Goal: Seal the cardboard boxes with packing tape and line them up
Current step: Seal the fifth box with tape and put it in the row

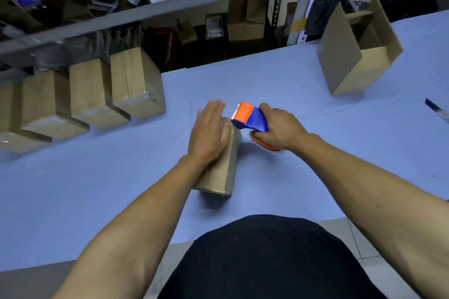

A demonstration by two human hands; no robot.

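Left hand [209, 132] pressing flat, fingers straight, on our box [220, 167] mid-table; right hand [279, 128] grips tape dispenser [250, 118] at its far end. Four sealed boxes [97, 94] lined up left; open box [357, 56] right still unsealed, we judge

Bare forearms, no sleeves in view; dark black garment [267, 257] below.

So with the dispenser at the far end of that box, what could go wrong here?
The left hand only lies flat on the box, so a pull from the tape dispenser in the right hand might slide or tip it. The serrated edge sits close to the left fingers and could nick them.
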